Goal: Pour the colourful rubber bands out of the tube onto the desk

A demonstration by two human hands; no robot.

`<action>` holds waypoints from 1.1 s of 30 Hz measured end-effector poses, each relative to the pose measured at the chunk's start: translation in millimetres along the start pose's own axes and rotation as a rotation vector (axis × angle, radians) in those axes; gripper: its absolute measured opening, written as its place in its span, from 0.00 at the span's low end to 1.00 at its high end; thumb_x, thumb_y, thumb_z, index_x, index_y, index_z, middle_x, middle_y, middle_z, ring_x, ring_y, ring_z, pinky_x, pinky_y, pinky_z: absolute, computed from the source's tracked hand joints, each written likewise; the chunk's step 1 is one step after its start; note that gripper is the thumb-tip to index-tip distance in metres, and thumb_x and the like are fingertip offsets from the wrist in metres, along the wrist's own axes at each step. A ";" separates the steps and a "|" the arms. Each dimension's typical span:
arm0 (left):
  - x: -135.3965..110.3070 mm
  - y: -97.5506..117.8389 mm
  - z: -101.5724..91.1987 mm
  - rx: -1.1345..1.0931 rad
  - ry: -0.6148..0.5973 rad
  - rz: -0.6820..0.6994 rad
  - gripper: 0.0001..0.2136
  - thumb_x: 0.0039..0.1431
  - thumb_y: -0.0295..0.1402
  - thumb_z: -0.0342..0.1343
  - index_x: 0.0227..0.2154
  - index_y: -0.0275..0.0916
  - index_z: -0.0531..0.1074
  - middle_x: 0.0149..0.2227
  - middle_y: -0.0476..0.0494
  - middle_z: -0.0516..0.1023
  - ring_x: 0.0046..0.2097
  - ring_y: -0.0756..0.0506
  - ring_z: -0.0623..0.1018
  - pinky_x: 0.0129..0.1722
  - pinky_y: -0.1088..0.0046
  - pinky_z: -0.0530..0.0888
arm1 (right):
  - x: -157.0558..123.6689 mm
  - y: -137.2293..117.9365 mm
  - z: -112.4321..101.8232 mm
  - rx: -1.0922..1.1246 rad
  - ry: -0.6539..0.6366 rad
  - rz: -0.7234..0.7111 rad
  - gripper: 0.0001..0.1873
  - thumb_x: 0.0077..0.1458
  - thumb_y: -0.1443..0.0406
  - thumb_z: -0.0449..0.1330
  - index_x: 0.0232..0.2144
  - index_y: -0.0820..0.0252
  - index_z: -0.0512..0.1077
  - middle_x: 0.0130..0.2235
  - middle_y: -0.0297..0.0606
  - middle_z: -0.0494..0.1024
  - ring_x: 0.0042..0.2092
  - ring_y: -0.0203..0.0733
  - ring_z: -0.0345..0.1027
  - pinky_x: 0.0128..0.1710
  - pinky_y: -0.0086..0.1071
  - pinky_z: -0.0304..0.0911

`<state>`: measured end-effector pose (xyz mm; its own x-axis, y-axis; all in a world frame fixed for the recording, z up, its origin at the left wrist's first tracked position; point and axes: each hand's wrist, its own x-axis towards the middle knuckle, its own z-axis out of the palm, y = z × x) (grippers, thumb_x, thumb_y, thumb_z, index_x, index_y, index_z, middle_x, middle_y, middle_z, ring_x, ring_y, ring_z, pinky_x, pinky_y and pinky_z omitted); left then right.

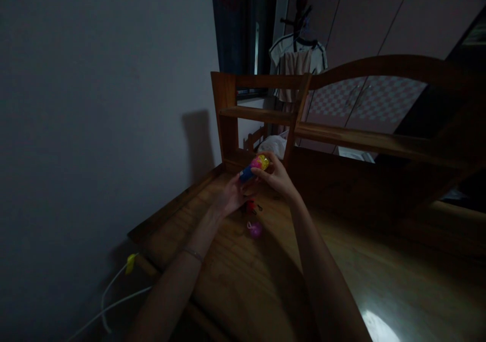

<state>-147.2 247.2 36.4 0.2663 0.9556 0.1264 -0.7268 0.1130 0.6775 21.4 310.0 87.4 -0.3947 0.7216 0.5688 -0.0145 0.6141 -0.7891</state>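
Note:
Above the wooden desk, both hands are on a small blue tube (246, 173) with a pink and yellow end (260, 162). My left hand (231, 196) is closed round the lower, blue part. At the upper end, my right hand (276, 176) pinches the pink and yellow part between thumb and fingers. The tube is tilted, its bright end up and to the right. Below the hands, a small red thing (250, 207) with dark bits lies on the desk. Closer to me is a purple round thing (255, 229) with a pale loop. The light is dim.
The wooden desk (235, 276) has a shelf frame (261, 113) along its back and a wall (114, 104) on the left. A white cable (127, 296) with a yellow tag (130, 264) hangs by the left edge. Bright light (377, 327) falls at the lower right.

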 end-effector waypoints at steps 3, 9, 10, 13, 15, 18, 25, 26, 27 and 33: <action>-2.0 4.1 4.8 -0.017 -0.013 -0.008 0.20 0.65 0.42 0.46 0.52 0.37 0.70 0.53 0.35 0.75 0.60 0.36 0.68 0.56 0.50 0.67 | 1.3 2.0 -3.8 0.024 0.019 0.020 0.27 0.50 0.52 0.65 0.51 0.49 0.64 0.44 0.37 0.73 0.39 0.44 0.71 0.36 0.38 0.71; -1.1 3.4 -6.0 -0.055 0.041 0.032 0.15 0.66 0.37 0.47 0.47 0.35 0.73 0.47 0.37 0.79 0.53 0.39 0.75 0.56 0.53 0.68 | 3.2 -2.7 -10.4 0.124 0.001 0.056 0.28 0.50 0.52 0.65 0.51 0.47 0.61 0.42 0.36 0.72 0.30 0.38 0.69 0.29 0.35 0.70; 0.5 2.6 -10.0 -0.057 0.070 0.045 0.14 0.66 0.36 0.47 0.45 0.35 0.74 0.44 0.38 0.80 0.50 0.40 0.76 0.55 0.54 0.69 | 3.3 -3.4 -10.4 0.126 0.000 0.051 0.28 0.50 0.52 0.65 0.51 0.47 0.61 0.42 0.36 0.72 0.30 0.38 0.69 0.28 0.35 0.70; 4.8 0.7 -19.2 -0.053 0.133 0.082 0.11 0.65 0.34 0.50 0.40 0.35 0.75 0.38 0.40 0.80 0.42 0.44 0.78 0.53 0.58 0.71 | 3.2 -5.1 -9.9 0.125 0.009 0.028 0.28 0.50 0.52 0.65 0.51 0.47 0.62 0.42 0.36 0.71 0.31 0.38 0.69 0.28 0.34 0.70; 6.5 0.1 -21.7 -0.053 0.161 0.093 0.09 0.64 0.34 0.52 0.39 0.35 0.75 0.37 0.41 0.80 0.40 0.46 0.78 0.50 0.63 0.73 | 2.6 -6.1 -9.9 0.125 0.016 0.015 0.28 0.51 0.52 0.65 0.51 0.47 0.62 0.43 0.36 0.71 0.32 0.38 0.69 0.28 0.34 0.70; 8.1 -0.8 -23.4 -0.036 0.223 0.105 0.07 0.63 0.32 0.55 0.38 0.35 0.75 0.37 0.43 0.80 0.38 0.48 0.79 0.46 0.70 0.75 | 1.5 -7.1 -10.5 0.083 0.027 0.007 0.28 0.51 0.51 0.65 0.52 0.46 0.62 0.43 0.36 0.71 0.31 0.38 0.69 0.28 0.35 0.71; 11.8 -4.9 -32.8 0.151 0.312 0.192 0.04 0.57 0.28 0.61 0.35 0.35 0.76 0.37 0.46 0.80 0.38 0.51 0.78 0.44 0.77 0.74 | -0.9 -4.9 -16.8 -0.116 0.043 -0.024 0.28 0.52 0.52 0.63 0.53 0.48 0.63 0.43 0.37 0.73 0.35 0.43 0.70 0.33 0.38 0.71; 11.5 -5.6 -34.4 0.216 0.322 0.182 0.04 0.56 0.29 0.61 0.34 0.35 0.76 0.37 0.45 0.80 0.38 0.51 0.78 0.43 0.78 0.74 | -1.7 -4.7 -19.1 -0.149 0.035 -0.028 0.28 0.52 0.52 0.63 0.53 0.48 0.63 0.43 0.37 0.74 0.36 0.44 0.70 0.34 0.38 0.71; 10.8 -6.4 -36.0 0.281 0.326 0.159 0.04 0.55 0.29 0.62 0.33 0.35 0.76 0.37 0.45 0.80 0.38 0.51 0.78 0.43 0.78 0.74 | -2.7 -4.5 -22.0 -0.182 0.027 -0.029 0.27 0.52 0.53 0.63 0.53 0.48 0.64 0.43 0.37 0.74 0.36 0.44 0.70 0.35 0.39 0.70; 5.5 -13.0 -43.7 0.610 0.349 0.027 0.07 0.45 0.30 0.66 0.29 0.36 0.77 0.31 0.44 0.79 0.33 0.46 0.77 0.32 0.74 0.74 | -9.0 -2.6 -40.3 -0.252 -0.030 0.026 0.26 0.50 0.53 0.65 0.51 0.50 0.67 0.40 0.35 0.75 0.37 0.44 0.70 0.36 0.37 0.69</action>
<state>-163.9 262.9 -3.4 -0.0396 0.9990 -0.0217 -0.2185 0.0125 0.9758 62.0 314.9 93.7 -0.4195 0.7306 0.5388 0.2239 0.6585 -0.7185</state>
